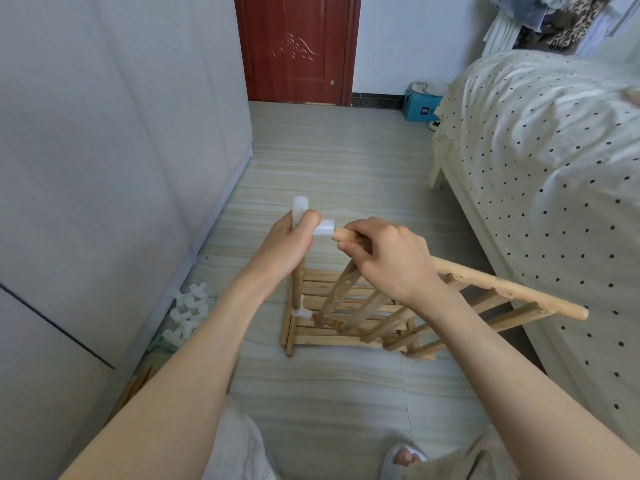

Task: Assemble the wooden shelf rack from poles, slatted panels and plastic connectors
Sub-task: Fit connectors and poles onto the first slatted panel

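Note:
A white plastic connector (323, 231) caps an upright wooden pole (297, 285), and my left hand (289, 242) is closed around both at the top. My right hand (388, 256) grips the rail of a slatted panel (485, 289), tilted and held in the air. The rail's round end (341, 234) sits right at the connector's side socket. A lower slatted panel (329, 327) lies flat near the floor, joined to the pole by another white connector (300, 311).
Several spare white connectors (188, 311) are heaped on the tiled floor by the white cabinet (104, 168) on the left. More wooden poles (133, 389) lie beside it. A bed with a dotted cover (540, 168) fills the right. A red door (298, 46) stands ahead.

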Demonstrator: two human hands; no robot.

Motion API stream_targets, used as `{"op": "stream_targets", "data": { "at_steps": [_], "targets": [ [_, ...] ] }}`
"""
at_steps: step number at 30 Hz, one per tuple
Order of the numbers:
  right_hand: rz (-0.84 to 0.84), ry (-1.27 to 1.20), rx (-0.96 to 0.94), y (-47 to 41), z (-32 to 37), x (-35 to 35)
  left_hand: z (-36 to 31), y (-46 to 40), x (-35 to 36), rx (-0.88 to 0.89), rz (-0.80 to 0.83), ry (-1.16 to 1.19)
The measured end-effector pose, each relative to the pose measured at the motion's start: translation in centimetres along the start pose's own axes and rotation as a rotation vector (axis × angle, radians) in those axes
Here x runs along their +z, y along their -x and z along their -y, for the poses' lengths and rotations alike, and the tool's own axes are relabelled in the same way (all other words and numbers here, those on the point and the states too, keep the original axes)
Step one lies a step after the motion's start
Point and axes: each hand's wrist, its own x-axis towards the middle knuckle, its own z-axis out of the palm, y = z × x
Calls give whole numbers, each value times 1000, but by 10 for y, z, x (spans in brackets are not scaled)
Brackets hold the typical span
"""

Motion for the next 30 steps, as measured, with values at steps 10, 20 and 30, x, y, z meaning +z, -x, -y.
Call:
{"op": "stream_targets", "data": {
  "at_steps": [10, 20, 30],
  "targets": [
    [508, 81, 33, 23, -12, 31, 51, 6, -7, -174, 386, -384],
    [573, -110, 131, 45, -20, 72, 75, -1, 28, -342, 252, -305],
    [973, -356, 260, 20, -41, 74, 102, -18, 13, -540, 445, -40]
  ]
}}
